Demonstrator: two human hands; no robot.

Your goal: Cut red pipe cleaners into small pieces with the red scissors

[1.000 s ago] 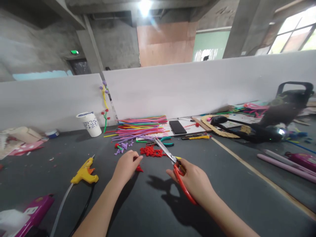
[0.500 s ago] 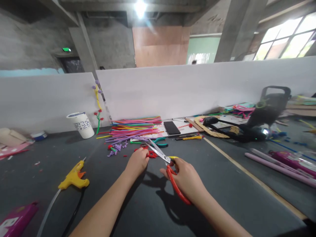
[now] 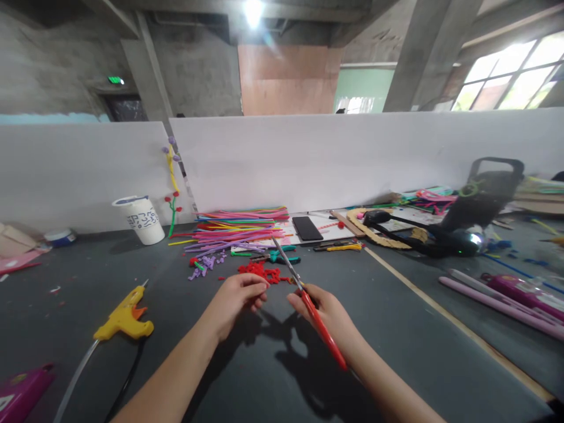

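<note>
My right hand [image 3: 328,311] grips red-handled scissors [image 3: 308,305], whose silver blades point up and away toward the pipe cleaners. My left hand [image 3: 235,296] hovers just left of it with its fingers curled and pinched together; what they hold is too small to make out. Just beyond both hands lies a small heap of red pipe-cleaner pieces [image 3: 259,271] on the dark table [image 3: 185,329]. Further back is a bundle of long coloured pipe cleaners [image 3: 240,229], with purple scraps [image 3: 207,262] at its near left.
A yellow glue gun [image 3: 123,317] with its cable lies at the left. A white paper cup [image 3: 138,218], a black phone [image 3: 306,227], green-handled pliers [image 3: 282,256], a pink box [image 3: 20,393] and a white partition [image 3: 352,158] surround the work area. Clutter fills the right side.
My left hand drew back from the red heap toward me. The scissors tilted more upright, blades now pointing away. The view shifted slightly.
</note>
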